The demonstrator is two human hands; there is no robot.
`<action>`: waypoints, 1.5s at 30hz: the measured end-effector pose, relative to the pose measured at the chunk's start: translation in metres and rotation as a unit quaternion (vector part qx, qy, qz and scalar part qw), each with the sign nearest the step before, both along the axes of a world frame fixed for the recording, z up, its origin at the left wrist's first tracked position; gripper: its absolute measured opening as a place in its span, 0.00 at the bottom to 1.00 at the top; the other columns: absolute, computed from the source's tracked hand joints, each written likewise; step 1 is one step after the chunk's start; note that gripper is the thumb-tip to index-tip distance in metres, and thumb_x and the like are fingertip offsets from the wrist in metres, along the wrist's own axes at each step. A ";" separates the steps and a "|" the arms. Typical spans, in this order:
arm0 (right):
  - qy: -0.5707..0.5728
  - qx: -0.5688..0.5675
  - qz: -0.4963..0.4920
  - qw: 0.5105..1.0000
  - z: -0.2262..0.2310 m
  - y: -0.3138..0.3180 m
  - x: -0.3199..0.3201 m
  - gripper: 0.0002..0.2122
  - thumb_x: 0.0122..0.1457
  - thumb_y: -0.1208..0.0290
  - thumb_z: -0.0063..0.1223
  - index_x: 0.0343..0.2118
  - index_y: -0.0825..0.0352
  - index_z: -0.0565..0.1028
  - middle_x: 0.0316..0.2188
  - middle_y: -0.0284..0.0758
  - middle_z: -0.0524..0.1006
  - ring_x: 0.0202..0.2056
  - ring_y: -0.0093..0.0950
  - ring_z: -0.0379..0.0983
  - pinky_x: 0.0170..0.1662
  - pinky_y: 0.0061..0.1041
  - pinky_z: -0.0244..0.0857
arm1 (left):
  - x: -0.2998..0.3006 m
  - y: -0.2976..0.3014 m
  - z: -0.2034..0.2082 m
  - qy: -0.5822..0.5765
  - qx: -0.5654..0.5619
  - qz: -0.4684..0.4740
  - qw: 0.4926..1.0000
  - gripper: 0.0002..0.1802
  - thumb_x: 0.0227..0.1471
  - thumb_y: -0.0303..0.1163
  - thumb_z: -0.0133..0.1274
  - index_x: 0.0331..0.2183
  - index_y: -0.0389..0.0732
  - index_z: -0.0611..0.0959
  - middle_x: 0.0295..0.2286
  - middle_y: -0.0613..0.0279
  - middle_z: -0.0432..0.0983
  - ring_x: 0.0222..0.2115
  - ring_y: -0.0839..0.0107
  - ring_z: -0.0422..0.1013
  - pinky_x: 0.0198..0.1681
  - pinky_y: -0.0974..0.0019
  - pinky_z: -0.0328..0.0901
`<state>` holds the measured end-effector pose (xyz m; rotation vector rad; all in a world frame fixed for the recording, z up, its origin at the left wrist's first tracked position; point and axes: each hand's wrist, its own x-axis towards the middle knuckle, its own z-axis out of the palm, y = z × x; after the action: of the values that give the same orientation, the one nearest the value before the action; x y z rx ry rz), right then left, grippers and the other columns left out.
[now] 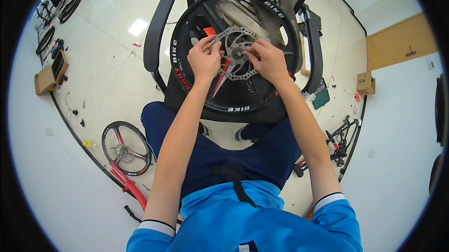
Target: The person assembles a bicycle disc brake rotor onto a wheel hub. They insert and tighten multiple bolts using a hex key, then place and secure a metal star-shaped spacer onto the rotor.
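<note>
Wheel (234, 97) black, propped upright on the seat of an office chair (156, 32), just in front of the person's knees. Brake disc (238, 60) silver, sits flat on the wheel hub, facing the camera. Left hand (204, 59) fingers curled, pinching the disc's left edge. Right hand (267, 60) fingers bent, fingertips on the disc near its centre; cannot tell if it holds a small part there. Second wheel (126, 148) with red frame piece lies on the floor to the left, well apart. Cardboard box (47, 78) near the left wall
</note>
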<state>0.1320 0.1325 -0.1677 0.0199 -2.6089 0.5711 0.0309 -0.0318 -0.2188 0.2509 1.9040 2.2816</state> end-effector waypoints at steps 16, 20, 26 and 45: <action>-0.025 -0.111 0.000 0.994 0.002 -0.004 0.002 0.07 0.52 0.76 0.63 0.35 0.64 0.84 0.30 0.36 0.78 0.31 0.34 0.78 0.37 0.29 0.71 | 0.002 -0.003 -0.001 0.001 -0.003 0.001 1.000 0.15 0.56 0.23 0.58 0.46 0.30 0.81 0.32 0.55 0.83 0.27 0.73 0.80 0.28 0.74 0.73; -0.025 -0.122 0.006 0.992 -0.002 0.000 0.002 0.07 0.52 0.75 0.64 0.35 0.65 0.84 0.31 0.36 0.78 0.31 0.35 0.78 0.37 0.29 0.71 | 0.001 -0.001 -0.002 -0.002 0.001 0.001 1.000 0.15 0.56 0.22 0.58 0.46 0.30 0.81 0.32 0.56 0.83 0.27 0.74 0.80 0.28 0.74 0.73; 0.003 -0.132 0.001 0.991 -0.002 -0.008 0.003 0.06 0.53 0.77 0.64 0.35 0.67 0.83 0.29 0.33 0.76 0.25 0.27 0.71 0.30 0.25 0.66 | 0.005 -0.001 0.003 -0.004 -0.006 0.009 1.000 0.14 0.55 0.21 0.58 0.44 0.26 0.81 0.31 0.51 0.83 0.27 0.71 0.81 0.30 0.73 0.73; 0.025 -0.125 -0.003 0.992 -0.003 -0.009 -0.002 0.05 0.53 0.76 0.65 0.32 0.68 0.80 0.26 0.33 0.74 0.21 0.24 0.66 0.27 0.23 0.61 | -0.002 -0.001 0.002 0.014 0.008 0.001 1.000 0.13 0.55 0.21 0.58 0.43 0.26 0.82 0.32 0.52 0.84 0.27 0.72 0.81 0.30 0.73 0.73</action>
<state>0.1295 0.1232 -0.1706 -0.0543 -2.4694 0.8794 0.0284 -0.0324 -0.2164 0.2863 1.8997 2.3078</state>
